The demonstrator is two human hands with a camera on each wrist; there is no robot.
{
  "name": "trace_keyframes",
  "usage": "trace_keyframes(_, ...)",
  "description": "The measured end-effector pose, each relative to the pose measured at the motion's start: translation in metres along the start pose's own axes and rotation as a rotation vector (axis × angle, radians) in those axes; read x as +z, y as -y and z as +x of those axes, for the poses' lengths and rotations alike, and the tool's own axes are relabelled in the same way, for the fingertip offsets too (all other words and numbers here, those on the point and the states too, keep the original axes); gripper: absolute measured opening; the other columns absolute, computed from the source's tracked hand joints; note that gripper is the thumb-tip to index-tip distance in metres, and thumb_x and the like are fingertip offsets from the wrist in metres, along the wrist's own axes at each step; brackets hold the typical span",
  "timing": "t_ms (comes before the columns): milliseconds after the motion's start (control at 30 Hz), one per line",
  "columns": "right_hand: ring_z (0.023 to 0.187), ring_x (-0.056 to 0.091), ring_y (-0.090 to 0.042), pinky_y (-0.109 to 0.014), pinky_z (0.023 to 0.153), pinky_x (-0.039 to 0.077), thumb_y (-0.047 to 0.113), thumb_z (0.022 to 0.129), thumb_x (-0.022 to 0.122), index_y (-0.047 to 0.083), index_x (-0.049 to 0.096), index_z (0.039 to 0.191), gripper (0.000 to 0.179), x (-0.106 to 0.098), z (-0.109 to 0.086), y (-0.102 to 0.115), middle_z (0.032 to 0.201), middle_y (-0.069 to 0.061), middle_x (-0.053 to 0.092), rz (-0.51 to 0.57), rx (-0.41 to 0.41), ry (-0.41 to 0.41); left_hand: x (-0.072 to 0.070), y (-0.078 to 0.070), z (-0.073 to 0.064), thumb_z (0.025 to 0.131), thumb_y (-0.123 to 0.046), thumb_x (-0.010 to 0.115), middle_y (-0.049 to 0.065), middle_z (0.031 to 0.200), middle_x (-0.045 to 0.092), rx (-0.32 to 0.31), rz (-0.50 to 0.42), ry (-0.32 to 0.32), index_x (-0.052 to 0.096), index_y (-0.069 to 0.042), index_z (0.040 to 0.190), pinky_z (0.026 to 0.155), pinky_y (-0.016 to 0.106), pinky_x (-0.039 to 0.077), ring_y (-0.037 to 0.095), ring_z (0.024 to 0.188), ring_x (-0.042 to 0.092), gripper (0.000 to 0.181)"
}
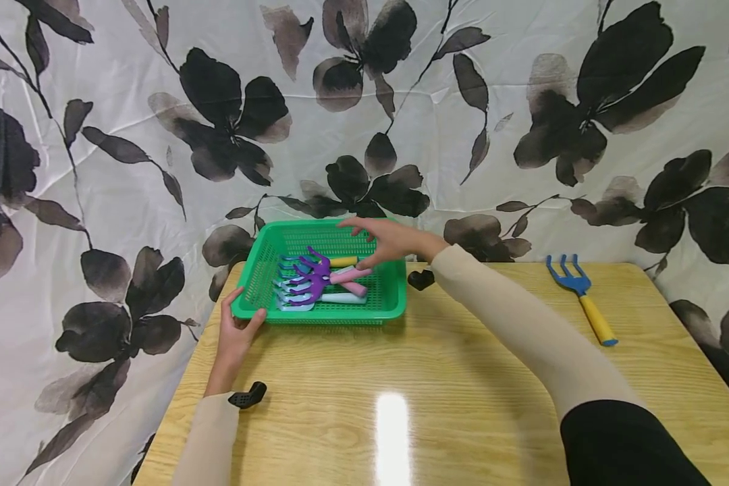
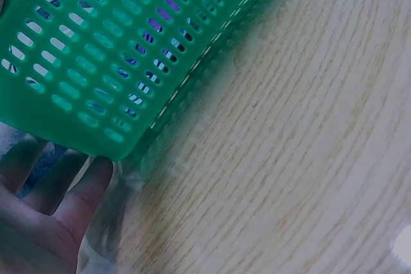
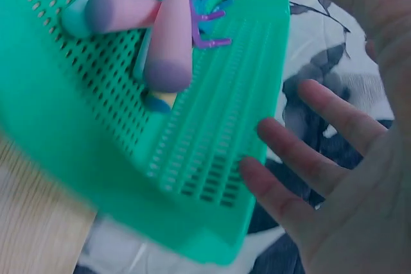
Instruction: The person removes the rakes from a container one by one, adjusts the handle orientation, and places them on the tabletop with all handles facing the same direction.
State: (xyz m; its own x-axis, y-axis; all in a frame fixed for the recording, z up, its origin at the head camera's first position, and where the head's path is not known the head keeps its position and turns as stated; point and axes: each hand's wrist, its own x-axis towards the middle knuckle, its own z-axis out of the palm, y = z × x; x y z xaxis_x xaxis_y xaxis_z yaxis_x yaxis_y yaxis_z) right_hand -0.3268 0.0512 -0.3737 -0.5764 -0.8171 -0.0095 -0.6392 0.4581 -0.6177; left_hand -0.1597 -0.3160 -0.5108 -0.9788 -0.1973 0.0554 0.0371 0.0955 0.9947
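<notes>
A green plastic basket [image 1: 322, 320] stands at the back left of the table, holding several small garden hand forks. Purple forks [image 1: 318, 278] with pink handles lie on top. Under them are a pale blue fork [image 1: 346, 298] and a fork with a yellow handle [image 1: 343, 261]. My left hand [image 1: 233, 341] grips the basket's front left corner, thumb by the front rim and fingers along the left side. At the back right, my right hand [image 1: 393, 239] reaches over the basket with fingers spread; in the right wrist view its fingertips [image 3: 273, 129] are at the rim, holding no fork.
Another hand fork [image 1: 577, 287], with blue tines and a yellow handle, lies on the right of the wooden table [image 1: 462, 391]. Floral cloth [image 1: 449, 135] hangs behind the table's back edge and along its left side.
</notes>
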Motion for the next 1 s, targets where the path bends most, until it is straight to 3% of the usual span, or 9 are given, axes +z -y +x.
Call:
trace_keyframes(233, 0.114, 0.06, -0.03, -0.044, 0.097, 0.049, 0.037, 0.09, 0.082, 0.032, 0.034, 0.159, 0.084, 0.016, 0.031, 0.005, 0.146, -0.009, 0.05, 0.019, 0.06, 0.15, -0.003, -0.005, 0.0, 0.101, -0.008, 0.065, 0.018, 0.156, 0.034, -0.005, -0.036, 0.011, 0.02, -0.019, 0.162, 0.09, 0.013, 0.049, 0.034, 0.138, 0.043, 0.076)
trace_keyframes(367, 0.124, 0.054, -0.034, -0.047, 0.099, 0.047, 0.038, 0.092, 0.078, 0.031, 0.041, 0.156, 0.074, 0.028, 0.041, 0.004, 0.145, -0.012, 0.052, 0.003, 0.084, 0.209, -0.003, -0.005, 0.0, 0.101, -0.007, 0.065, 0.018, 0.155, 0.035, -0.005, -0.044, 0.002, 0.02, -0.018, 0.161, 0.09, 0.013, 0.049, 0.035, 0.138, 0.043, 0.075)
trace_keyframes(467, 0.13, 0.05, -0.036, -0.048, 0.1, 0.046, 0.03, 0.094, 0.076, 0.03, 0.045, 0.154, 0.067, 0.039, 0.046, 0.001, 0.142, -0.017, 0.054, 0.009, 0.103, 0.232, -0.002, 0.0, 0.001, 0.101, -0.006, 0.065, 0.018, 0.153, 0.037, 0.012, -0.048, -0.006, 0.023, -0.017, 0.16, 0.089, 0.013, 0.05, 0.035, 0.136, 0.044, 0.074)
trace_keyframes(600, 0.116, 0.055, -0.03, -0.044, 0.09, 0.048, 0.024, 0.094, 0.077, 0.023, 0.054, 0.149, 0.06, 0.052, 0.051, -0.005, 0.135, -0.018, 0.059, 0.018, 0.141, 0.252, 0.0, 0.003, 0.0, 0.101, -0.005, 0.065, 0.019, 0.153, 0.037, 0.012, -0.054, 0.004, 0.023, -0.017, 0.16, 0.089, 0.013, 0.05, 0.036, 0.137, 0.044, 0.074)
trace_keyframes(833, 0.088, 0.063, -0.022, -0.037, 0.081, 0.051, 0.009, 0.094, 0.074, 0.02, 0.069, 0.132, 0.04, 0.064, 0.057, -0.01, 0.103, -0.01, 0.071, 0.003, 0.147, 0.248, -0.002, 0.004, 0.001, 0.101, -0.008, 0.066, 0.018, 0.155, 0.035, 0.017, -0.044, 0.009, 0.023, -0.02, 0.16, 0.09, 0.013, 0.049, 0.037, 0.139, 0.043, 0.074)
trace_keyframes(1000, 0.074, 0.063, -0.02, -0.034, 0.076, 0.052, 0.004, 0.095, 0.07, 0.015, 0.069, 0.13, 0.037, 0.064, 0.058, -0.008, 0.098, -0.013, 0.07, 0.035, 0.142, 0.258, -0.003, 0.004, 0.003, 0.101, -0.008, 0.066, 0.019, 0.156, 0.035, 0.02, -0.046, 0.01, 0.023, -0.02, 0.16, 0.092, 0.014, 0.049, 0.038, 0.141, 0.042, 0.075)
